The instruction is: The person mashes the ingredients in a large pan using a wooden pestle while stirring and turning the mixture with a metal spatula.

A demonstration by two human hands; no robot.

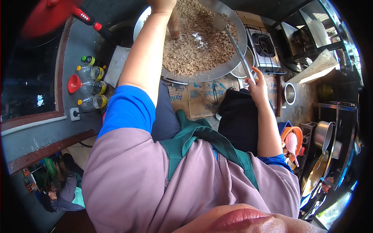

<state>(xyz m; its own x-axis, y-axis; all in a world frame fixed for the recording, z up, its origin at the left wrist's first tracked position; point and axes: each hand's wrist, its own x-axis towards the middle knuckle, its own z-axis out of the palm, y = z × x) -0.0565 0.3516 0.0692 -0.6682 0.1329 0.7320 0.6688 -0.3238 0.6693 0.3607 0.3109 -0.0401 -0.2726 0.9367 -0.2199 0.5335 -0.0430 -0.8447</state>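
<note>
Two hands at a wide pan of brown crumbs

In the head view, the right hand (258, 88), right of the centre, is clamped on the handle of a metal spatula (237, 50). This spatula has its long axis on a slant: the blade points to the upper left and lies in the brown crumbly food (186, 60), while the handle comes down toward the lower right, across the rim of the wide pan (241, 37) at the top of the frame.

The left hand (162, 4) is cut by the top edge, near the upper end of a wooden stick (174, 27). Its fingers are hidden, so I cannot tell if they are closed. The stick stands almost vertical in the frame, its lower end down in the food. Beside it, toward the centre, there is a white patch (199, 40).

Below the pan, the cardboard (198, 99) carries blue printing, which seems to read "AirAlam". At the left, the bottles (88, 85) have yellow labels, too small to read.
</note>
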